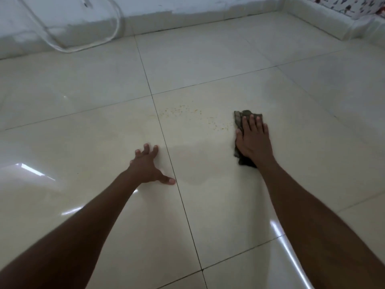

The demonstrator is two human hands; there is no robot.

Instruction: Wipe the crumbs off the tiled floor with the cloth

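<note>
- The tiled floor [208,215] bears both hands, 1 on each side of a dark grout line [179,195].
- The right hand [253,140] presses flat, fingers straight, on the dark cloth [239,119], which shows beyond its fingertips and along its thumb side.
- The left hand [146,163] rests splayed on the tile, holding nothing.
- The crumbs [198,116] lie just left of the right hand, their band running leftward; it is judged the nearer hand, so a leftward sweep would meet them.
</note>
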